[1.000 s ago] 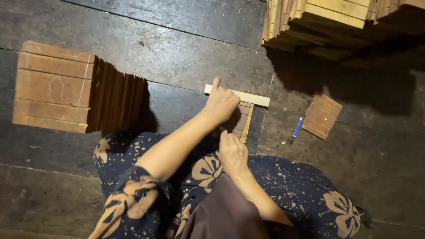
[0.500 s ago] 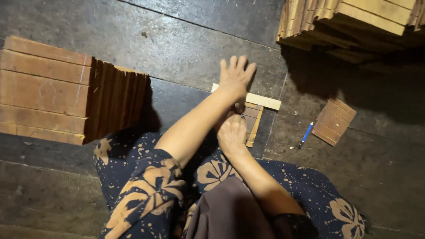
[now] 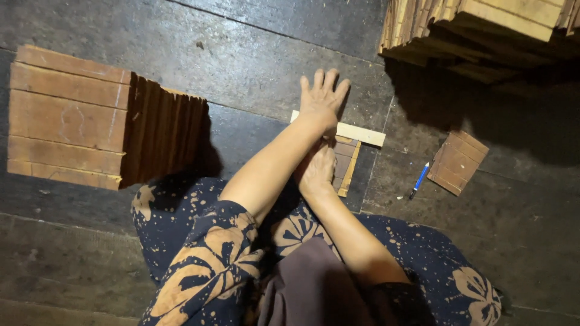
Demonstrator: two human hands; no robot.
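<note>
Dark plank floor (image 3: 241, 60), left hand (image 3: 322, 99) flat on pale strip (image 3: 362, 134), right hand (image 3: 318, 172) on slats (image 3: 344, 163)

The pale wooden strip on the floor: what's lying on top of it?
The left hand lies flat, fingers spread, on the pale strip, hiding its left end. Brown slats lie under it, partly covered by the right hand.

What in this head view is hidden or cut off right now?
- Small wooden slats: head view, mostly covered by the right hand and left forearm.
- Pale strip: its near end lies under the left hand.
- Slat stack: cut by the top edge.
</note>
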